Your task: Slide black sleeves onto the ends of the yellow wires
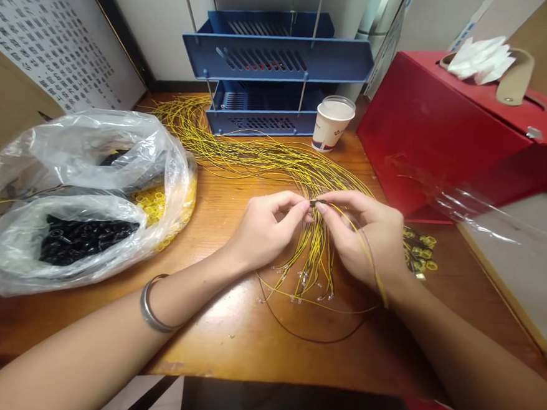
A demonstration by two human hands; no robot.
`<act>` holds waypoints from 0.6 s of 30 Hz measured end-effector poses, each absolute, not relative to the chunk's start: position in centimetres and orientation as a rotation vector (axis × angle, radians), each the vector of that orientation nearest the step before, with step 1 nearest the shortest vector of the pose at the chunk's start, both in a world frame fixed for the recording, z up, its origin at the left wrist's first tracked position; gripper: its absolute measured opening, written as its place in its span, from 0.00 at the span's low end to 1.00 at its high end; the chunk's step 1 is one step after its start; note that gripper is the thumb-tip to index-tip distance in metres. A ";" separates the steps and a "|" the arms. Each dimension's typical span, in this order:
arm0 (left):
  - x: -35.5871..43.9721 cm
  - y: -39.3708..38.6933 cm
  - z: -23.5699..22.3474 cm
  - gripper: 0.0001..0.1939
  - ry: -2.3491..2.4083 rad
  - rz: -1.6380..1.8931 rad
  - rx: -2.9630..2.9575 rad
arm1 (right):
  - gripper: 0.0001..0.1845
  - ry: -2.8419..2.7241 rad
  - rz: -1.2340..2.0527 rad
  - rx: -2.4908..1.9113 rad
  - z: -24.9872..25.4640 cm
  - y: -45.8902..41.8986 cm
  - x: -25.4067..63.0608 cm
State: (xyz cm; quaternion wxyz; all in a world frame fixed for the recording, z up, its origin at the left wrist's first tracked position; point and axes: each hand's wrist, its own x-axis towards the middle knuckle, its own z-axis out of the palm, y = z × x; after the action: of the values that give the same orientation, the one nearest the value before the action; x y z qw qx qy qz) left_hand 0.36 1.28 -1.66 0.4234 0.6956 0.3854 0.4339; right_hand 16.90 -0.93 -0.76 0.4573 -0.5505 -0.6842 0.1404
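Observation:
My left hand point(272, 223) and my right hand point(370, 230) meet above the table, each pinching one end of a small black piece point(317, 203). Its exact kind is too small to make out. A yellow wire point(358, 230) and a dark one run from it over my right hand and loop down toward the table. Beneath my hands lies a bundle of yellow and dark wires point(277, 158), stretching back to the far left. Small clear tips point(303, 279) show at the bundle's near ends.
Plastic bags at left hold black pieces point(88, 239) and yellow rings point(149, 206). Behind stand a blue tray rack point(284, 59) and a paper cup point(333, 125). A red box point(429, 128) with tissues is at right, near finished-looking yellow-ringed pieces point(423, 250).

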 end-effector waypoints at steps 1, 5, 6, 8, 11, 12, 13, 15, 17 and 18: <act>0.4 1.3 -1.6 0.11 0.968 1.086 1.740 | 0.08 -1.679 0.338 -1.359 -0.7 -0.9 17.0; 0.4 1.2 -1.4 0.11 0.987 1.099 1.752 | 0.07 -1.635 0.261 -1.371 -0.3 -0.6 17.5; 0.5 1.2 -1.4 0.11 0.990 1.102 1.757 | 0.07 -1.630 0.248 -1.375 -0.2 -0.5 17.5; 0.5 1.2 -1.3 0.11 0.989 1.100 1.769 | 0.07 -1.629 0.242 -1.379 -0.2 -0.5 17.5; 0.4 1.2 -1.4 0.11 0.978 1.090 1.783 | 0.07 -1.627 0.263 -1.384 -0.3 -0.7 17.2; 0.4 1.2 -1.4 0.11 0.974 1.091 1.782 | 0.07 -1.633 0.274 -1.388 -0.4 -0.8 17.0; 0.3 1.2 -1.4 0.11 0.969 1.094 1.779 | 0.07 -1.641 0.290 -1.392 -0.5 -0.9 16.9; 0.3 1.2 -1.5 0.11 0.966 1.104 1.766 | 0.07 -1.656 0.325 -1.390 -0.7 -1.0 16.7; 0.3 1.3 -1.5 0.11 0.967 1.112 1.756 | 0.08 -1.657 0.345 -1.381 -0.7 -1.0 16.7; 0.3 1.3 -1.5 0.11 0.969 1.111 1.756 | 0.08 -1.652 0.340 -1.378 -0.7 -1.0 16.8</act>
State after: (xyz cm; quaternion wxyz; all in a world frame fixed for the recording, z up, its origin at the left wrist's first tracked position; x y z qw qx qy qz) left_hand 0.29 1.26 -1.49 0.4118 0.6980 0.3851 0.4414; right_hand 16.78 -0.97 -0.68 0.4633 -0.5606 -0.6723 0.1383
